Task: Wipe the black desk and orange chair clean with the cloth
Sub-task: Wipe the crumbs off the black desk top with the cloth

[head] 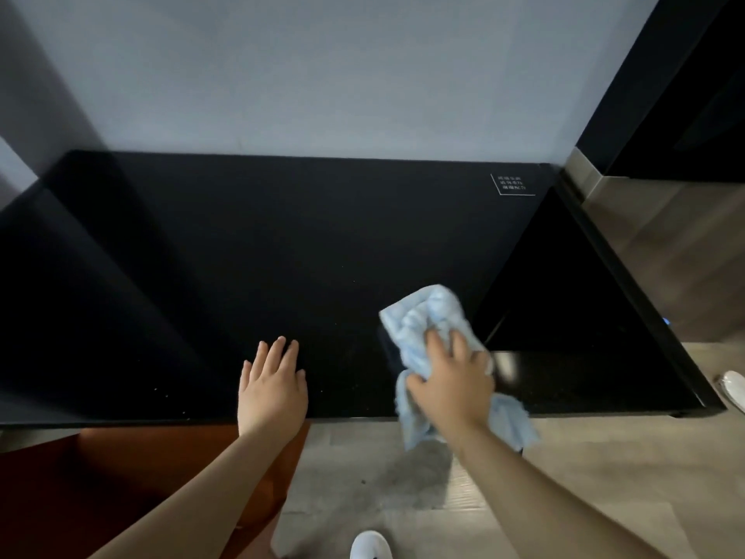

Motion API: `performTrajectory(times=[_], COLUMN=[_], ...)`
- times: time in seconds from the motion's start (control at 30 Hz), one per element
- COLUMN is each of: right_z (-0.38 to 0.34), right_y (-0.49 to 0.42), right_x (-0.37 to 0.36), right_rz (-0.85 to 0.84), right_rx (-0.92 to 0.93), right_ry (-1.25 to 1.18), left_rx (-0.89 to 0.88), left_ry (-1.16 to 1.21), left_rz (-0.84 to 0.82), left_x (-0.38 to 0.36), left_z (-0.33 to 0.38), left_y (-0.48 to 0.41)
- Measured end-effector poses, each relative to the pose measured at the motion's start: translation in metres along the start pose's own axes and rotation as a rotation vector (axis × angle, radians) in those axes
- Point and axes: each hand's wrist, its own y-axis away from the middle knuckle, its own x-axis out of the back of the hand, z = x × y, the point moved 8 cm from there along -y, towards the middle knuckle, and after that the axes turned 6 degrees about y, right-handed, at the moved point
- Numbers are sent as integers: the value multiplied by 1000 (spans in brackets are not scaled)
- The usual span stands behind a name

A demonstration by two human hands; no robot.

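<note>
I see my right hand (451, 381) bunched on the light blue cloth (427, 320), fingers curled into the fabric, pressing it on the black bench (282, 244) close to the front edge, right of centre. Part of the cloth fans out ahead of the fingers on the bench top; the rest hangs off the front edge below my wrist. My left hand (272, 385) lies flat on the bench at the front edge, fingers straight and slightly spread, gripping nothing, well apart from the cloth. The orange chair (121, 478) sits tucked under the front left part of the bench, below my left forearm. A small white-printed label (512, 184) is at the back right corner of the bench; text too small to read. Wood-look floor (403, 478) in front, with a white shoe (371, 546) at the bottom and another white shoe (733, 387) beyond the bench's right end.
</note>
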Motion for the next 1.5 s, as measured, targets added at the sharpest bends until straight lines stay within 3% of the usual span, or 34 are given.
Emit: performTrajectory(times=[0.07,0.17,0.2,0.27,0.33,0.43,0.57,0.67,0.73,0.8,0.9,0.93,1.03,1.2,1.33,1.5], right_z=[-35,-59,-54,-29,-1,-7,-85,-117,-101,-66,-19,-8,12,-2,-40,-128], right_y=[23,33,25,-6,-32,-30,12,41,32,1,-51,-65,-88,-134,-178,-164], right_x=[5,-4,1,18,25,6,-4,-5,6,21,39,37,2,-16,-18,-16], right_rz=[35,-234,-274,-142,-42,-225,-207,-438,-508,-330,-5,9,-176,-165,-190,-164], right_rx=[173,367,347,203,24,-32,355,568,421,202,9,-39,-198,-263,-112,370], right_ry=[-72,-319,-434,-508,-385,-67,-101,-390,-646,-763,-555,-428,-177,-169,-121,-60], left_rx=[-28,-65,-75,-83,-76,-64,-27,46,102,88,43,53,115,212,171,143], left_ry=[0,17,28,54,86,136,150,200,290,267,123,66,-77,-95,-99,-43], left_rz=[-4,1,-1,-11,-21,-4,93,179,233,240,126,77,-12,-93,-62,-51], left_x=[1,4,6,10,13,17,22,26,31,33,26,23,19,14,16,19], left_z=[-1,-2,-3,-7,-11,-15,-23,-29,-31,-27,-23,-26,-38,-56,-58,-64], left_y=[4,9,9,6,3,2,5,5,3,-2,-14,-19,-34,-49,-51,-51])
